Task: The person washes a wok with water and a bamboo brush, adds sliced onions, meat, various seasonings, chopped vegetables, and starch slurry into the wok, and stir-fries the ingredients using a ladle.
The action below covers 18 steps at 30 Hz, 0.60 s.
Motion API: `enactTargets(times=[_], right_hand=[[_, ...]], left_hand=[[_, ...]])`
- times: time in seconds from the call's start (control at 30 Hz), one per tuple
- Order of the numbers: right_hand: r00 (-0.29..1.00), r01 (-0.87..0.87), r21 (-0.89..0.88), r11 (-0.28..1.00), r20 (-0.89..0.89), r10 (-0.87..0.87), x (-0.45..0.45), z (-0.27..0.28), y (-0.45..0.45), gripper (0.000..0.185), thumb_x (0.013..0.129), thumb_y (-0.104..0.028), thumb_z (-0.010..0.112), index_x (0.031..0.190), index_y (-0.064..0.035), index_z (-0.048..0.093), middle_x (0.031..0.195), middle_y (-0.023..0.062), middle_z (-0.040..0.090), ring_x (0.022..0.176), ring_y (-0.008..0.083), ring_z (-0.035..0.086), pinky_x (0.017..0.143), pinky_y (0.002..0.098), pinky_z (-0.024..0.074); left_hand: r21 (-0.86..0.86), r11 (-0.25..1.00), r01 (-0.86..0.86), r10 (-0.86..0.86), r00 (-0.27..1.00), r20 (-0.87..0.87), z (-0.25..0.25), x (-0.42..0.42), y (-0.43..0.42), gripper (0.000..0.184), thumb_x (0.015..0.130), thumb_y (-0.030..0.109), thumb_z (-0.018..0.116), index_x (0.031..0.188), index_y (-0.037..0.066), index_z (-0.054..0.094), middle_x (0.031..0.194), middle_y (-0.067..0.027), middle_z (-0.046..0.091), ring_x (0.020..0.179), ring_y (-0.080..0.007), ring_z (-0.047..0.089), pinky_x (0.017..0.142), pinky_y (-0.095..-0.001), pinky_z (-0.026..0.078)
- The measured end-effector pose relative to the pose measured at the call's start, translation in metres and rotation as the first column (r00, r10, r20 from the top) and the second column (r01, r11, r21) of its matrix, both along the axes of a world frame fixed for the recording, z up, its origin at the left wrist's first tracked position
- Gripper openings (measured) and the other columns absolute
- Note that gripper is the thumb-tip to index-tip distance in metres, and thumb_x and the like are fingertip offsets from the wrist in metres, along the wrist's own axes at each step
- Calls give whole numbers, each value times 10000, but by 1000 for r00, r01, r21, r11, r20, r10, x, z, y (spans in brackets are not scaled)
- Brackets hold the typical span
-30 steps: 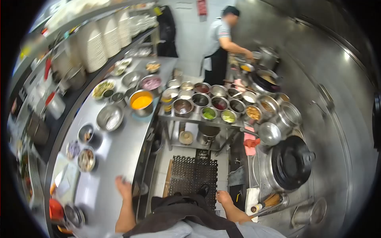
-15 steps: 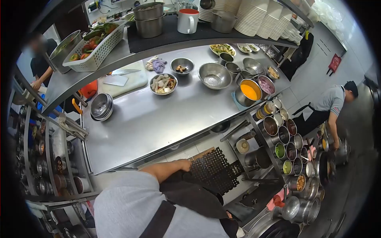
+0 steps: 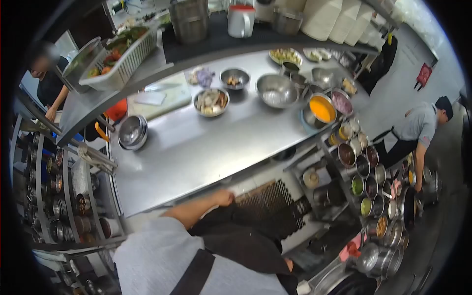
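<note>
My left hand [image 3: 224,197] hangs beside the front edge of the steel counter [image 3: 182,157], over my dark apron; its fingers look curled, but blur hides whether they hold anything. Only a small bit of my right hand [image 3: 289,264] shows at the apron's right side, its fingers hidden. Across the counter from my left hand stand a bowl of cut food [image 3: 212,102], a small bowl [image 3: 235,78] and an empty steel bowl [image 3: 277,91]. Stacked steel bowls [image 3: 132,132] sit near the counter's left end, beside a white cutting board [image 3: 162,98] with knives on it.
An overhead shelf holds a basket of vegetables [image 3: 118,59] and a white mug [image 3: 241,22]. Sauce pots [image 3: 346,154] crowd a stand at the right. One co-worker [image 3: 418,125] bends over the stove; another person [image 3: 48,78] stands at the far left. A perforated mat [image 3: 270,204] covers the floor.
My view has swung toward the counter and shelf since the first frame. My right hand has mostly passed out of sight. Over the last half second, the counter items have shifted slightly right in view.
</note>
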State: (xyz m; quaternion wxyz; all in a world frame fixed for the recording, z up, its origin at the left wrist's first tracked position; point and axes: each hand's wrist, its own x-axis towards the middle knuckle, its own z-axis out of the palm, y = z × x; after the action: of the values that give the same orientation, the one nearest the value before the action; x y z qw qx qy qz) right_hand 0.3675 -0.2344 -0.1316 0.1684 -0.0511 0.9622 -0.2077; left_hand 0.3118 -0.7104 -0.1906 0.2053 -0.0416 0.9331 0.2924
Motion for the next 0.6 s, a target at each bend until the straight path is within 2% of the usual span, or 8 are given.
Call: enactTargets(times=[0.03,0.07,0.1,0.13,0.23,0.37,0.47,0.6], right_hand=[[983,-177,-18,984,-50,176,0,-22,17,258,781,-181,544,695,52,614,730,268,572,726,431,576,668,489,440],[998,-61,106,993,-1,61,8,-41,18,258,788,-173,534,688,53,606,722,261,572,696,439,569,649,500,438],[999,14,78,997,36,-17,4,-6,-2,249,802,-179,540,728,41,629,737,256,588,712,426,588,654,489,454],[983,158,173,972,67,-171,-3,31,-29,245,818,-195,555,774,26,653,756,242,612,739,406,609,671,468,468],[973,167,105,980,146,-181,-5,23,-29,212,832,-166,569,794,23,658,695,209,629,691,362,637,637,431,481],[975,178,6,984,131,-177,-14,54,-49,197,838,-117,566,761,54,625,595,171,601,540,265,623,530,372,463],[943,213,56,976,250,-220,-20,63,-53,191,838,-119,566,774,50,627,596,169,606,521,251,620,526,368,465],[964,187,58,981,180,-195,-31,78,-62,173,837,-113,567,824,47,634,602,169,612,511,231,621,516,354,467]], left_hand=[[135,990,-44,73,972,-223,40,-4,-4,246,781,197,501,966,122,645,874,-184,641,831,-366,612,719,-468,490],[220,971,-90,177,893,-414,57,-4,-8,219,799,172,495,946,109,645,809,-183,632,780,-354,614,699,-450,484],[342,893,-293,379,899,-219,95,-6,-14,219,827,178,534,971,54,642,835,-165,648,754,-311,627,686,-395,496],[379,877,-294,426,840,-335,136,-6,-27,203,824,137,543,974,49,648,849,-161,653,741,-284,638,680,-372,498],[207,837,-506,537,692,-483,136,1,-79,187,804,112,552,939,39,658,856,-157,649,754,-284,629,725,-361,499],[31,854,-519,464,736,-493,137,18,-93,187,788,115,572,943,56,660,937,-138,628,857,-294,605,781,-370,489],[-44,961,-274,211,826,-522,136,23,-64,284,746,116,626,1028,88,632,1043,-107,562,986,-290,534,829,-375,460],[-121,939,-322,181,762,-622,123,23,-50,294,718,64,640,1012,84,638,985,-82,559,907,-268,529,788,-368,454]])
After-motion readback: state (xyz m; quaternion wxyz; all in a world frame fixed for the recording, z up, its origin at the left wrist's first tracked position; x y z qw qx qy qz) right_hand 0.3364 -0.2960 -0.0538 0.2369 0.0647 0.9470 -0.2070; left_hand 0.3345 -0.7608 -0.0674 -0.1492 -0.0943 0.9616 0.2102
